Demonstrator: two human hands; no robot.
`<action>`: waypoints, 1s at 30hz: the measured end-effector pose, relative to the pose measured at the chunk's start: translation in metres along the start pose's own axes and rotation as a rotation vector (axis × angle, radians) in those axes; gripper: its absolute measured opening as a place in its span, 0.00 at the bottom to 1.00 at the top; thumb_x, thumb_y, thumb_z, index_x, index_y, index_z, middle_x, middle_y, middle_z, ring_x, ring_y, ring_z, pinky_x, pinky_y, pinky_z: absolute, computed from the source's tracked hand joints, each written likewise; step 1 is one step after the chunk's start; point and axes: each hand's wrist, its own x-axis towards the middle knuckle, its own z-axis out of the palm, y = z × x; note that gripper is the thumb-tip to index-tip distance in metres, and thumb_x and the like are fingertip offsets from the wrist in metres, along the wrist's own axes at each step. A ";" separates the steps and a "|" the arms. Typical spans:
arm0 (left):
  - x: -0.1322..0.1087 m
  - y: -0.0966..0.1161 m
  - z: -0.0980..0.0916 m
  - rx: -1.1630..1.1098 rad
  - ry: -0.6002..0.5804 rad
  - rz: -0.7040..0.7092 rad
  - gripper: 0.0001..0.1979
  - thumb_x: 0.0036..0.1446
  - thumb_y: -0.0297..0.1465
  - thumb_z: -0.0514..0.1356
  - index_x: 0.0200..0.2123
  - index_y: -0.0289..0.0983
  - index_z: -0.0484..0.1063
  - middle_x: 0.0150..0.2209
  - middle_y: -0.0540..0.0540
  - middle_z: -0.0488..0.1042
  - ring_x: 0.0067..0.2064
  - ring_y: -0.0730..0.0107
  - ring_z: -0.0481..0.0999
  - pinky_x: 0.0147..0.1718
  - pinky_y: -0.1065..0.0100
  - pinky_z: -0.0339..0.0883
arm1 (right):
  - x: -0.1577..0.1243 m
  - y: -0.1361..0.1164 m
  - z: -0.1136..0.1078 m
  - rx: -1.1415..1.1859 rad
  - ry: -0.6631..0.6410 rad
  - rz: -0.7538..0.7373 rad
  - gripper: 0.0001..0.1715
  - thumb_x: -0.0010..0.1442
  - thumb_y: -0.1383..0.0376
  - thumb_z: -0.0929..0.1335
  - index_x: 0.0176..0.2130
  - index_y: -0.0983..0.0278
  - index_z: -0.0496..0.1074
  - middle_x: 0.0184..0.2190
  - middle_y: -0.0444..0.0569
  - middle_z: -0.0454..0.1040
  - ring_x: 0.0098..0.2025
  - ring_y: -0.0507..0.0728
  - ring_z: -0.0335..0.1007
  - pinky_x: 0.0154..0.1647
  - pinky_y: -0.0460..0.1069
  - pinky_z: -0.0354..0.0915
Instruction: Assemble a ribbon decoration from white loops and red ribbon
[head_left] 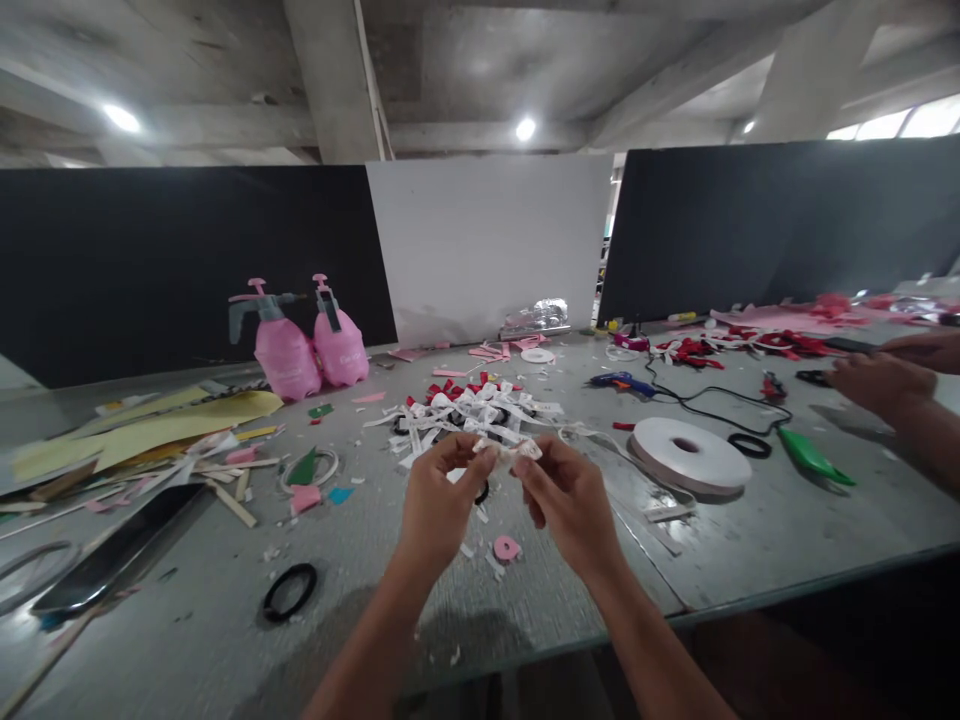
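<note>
Centrally, the fingers of the left hand and right hand pinch a small piece of white ribbon, one hand at each end, raised over a grey counter; just beyond the fingers lies a heap of white and red ribbons; below them, a pink ring; rightward, a large white roll; leftward, a black ring; farther off, two pink spray bottles.

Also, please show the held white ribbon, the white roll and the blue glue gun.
Held ribbon (529,449): head view, right end.
White roll (691,466): head view, flat face.
Glue gun (634,382): head view, blue body.
</note>
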 end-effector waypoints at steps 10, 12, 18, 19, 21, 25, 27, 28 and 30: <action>0.072 -0.023 0.001 -0.326 0.155 -0.110 0.17 0.44 0.43 0.67 0.30 0.37 0.70 0.26 0.53 0.70 0.25 0.75 0.70 0.25 0.72 0.65 | 0.083 0.026 0.019 0.022 -0.035 0.037 0.19 0.52 0.52 0.69 0.23 0.63 0.67 0.14 0.37 0.56 0.15 0.46 0.48 0.14 0.43 0.47; 0.083 -0.032 -0.004 -0.194 0.139 -0.053 0.16 0.45 0.43 0.67 0.30 0.36 0.71 0.24 0.53 0.70 0.24 0.76 0.68 0.25 0.74 0.63 | 0.098 0.036 0.015 -0.145 -0.033 -0.103 0.17 0.51 0.53 0.70 0.26 0.65 0.71 0.20 0.42 0.66 0.21 0.48 0.58 0.20 0.44 0.54; 0.093 -0.057 -0.016 0.138 0.053 0.064 0.14 0.49 0.41 0.64 0.29 0.34 0.75 0.22 0.52 0.69 0.23 0.77 0.64 0.24 0.74 0.57 | 0.121 0.066 0.002 -0.183 -0.201 -0.170 0.23 0.56 0.48 0.66 0.31 0.65 0.76 0.25 0.44 0.71 0.27 0.51 0.64 0.28 0.45 0.58; 0.093 -0.061 -0.017 0.153 0.040 0.069 0.14 0.49 0.40 0.64 0.29 0.34 0.75 0.22 0.52 0.70 0.24 0.77 0.65 0.24 0.74 0.57 | 0.121 0.071 0.001 -0.202 -0.228 -0.178 0.23 0.56 0.48 0.67 0.31 0.66 0.76 0.24 0.44 0.70 0.26 0.51 0.62 0.27 0.45 0.57; 0.092 -0.069 -0.017 0.159 0.025 0.089 0.13 0.49 0.40 0.64 0.30 0.34 0.75 0.24 0.51 0.71 0.25 0.76 0.66 0.25 0.74 0.58 | 0.120 0.078 0.001 -0.244 -0.248 -0.183 0.21 0.53 0.50 0.70 0.30 0.66 0.76 0.22 0.43 0.69 0.24 0.50 0.61 0.25 0.44 0.55; 0.090 -0.081 -0.017 0.165 0.045 0.118 0.15 0.49 0.40 0.64 0.35 0.35 0.75 0.28 0.49 0.73 0.28 0.74 0.69 0.28 0.73 0.62 | 0.116 0.088 0.003 -0.191 -0.248 -0.108 0.18 0.53 0.52 0.69 0.30 0.66 0.75 0.20 0.42 0.69 0.21 0.49 0.61 0.23 0.44 0.57; 0.089 -0.085 -0.018 0.182 0.034 0.092 0.16 0.48 0.41 0.64 0.34 0.35 0.74 0.28 0.50 0.73 0.27 0.74 0.69 0.27 0.72 0.62 | 0.114 0.090 0.004 -0.173 -0.244 -0.090 0.17 0.53 0.54 0.69 0.31 0.66 0.75 0.20 0.42 0.69 0.21 0.49 0.61 0.23 0.44 0.58; 0.088 -0.086 -0.018 0.199 0.018 0.078 0.15 0.48 0.41 0.64 0.32 0.34 0.74 0.27 0.50 0.72 0.26 0.74 0.68 0.26 0.72 0.62 | 0.112 0.090 0.005 -0.180 -0.236 -0.092 0.16 0.52 0.55 0.69 0.31 0.66 0.75 0.20 0.42 0.69 0.20 0.49 0.61 0.23 0.44 0.57; 0.087 -0.089 -0.020 0.230 -0.014 0.063 0.15 0.48 0.42 0.64 0.29 0.34 0.74 0.25 0.50 0.71 0.25 0.75 0.67 0.24 0.72 0.61 | 0.110 0.090 0.006 -0.206 -0.224 -0.101 0.14 0.52 0.57 0.68 0.30 0.66 0.74 0.19 0.41 0.68 0.19 0.48 0.59 0.21 0.44 0.56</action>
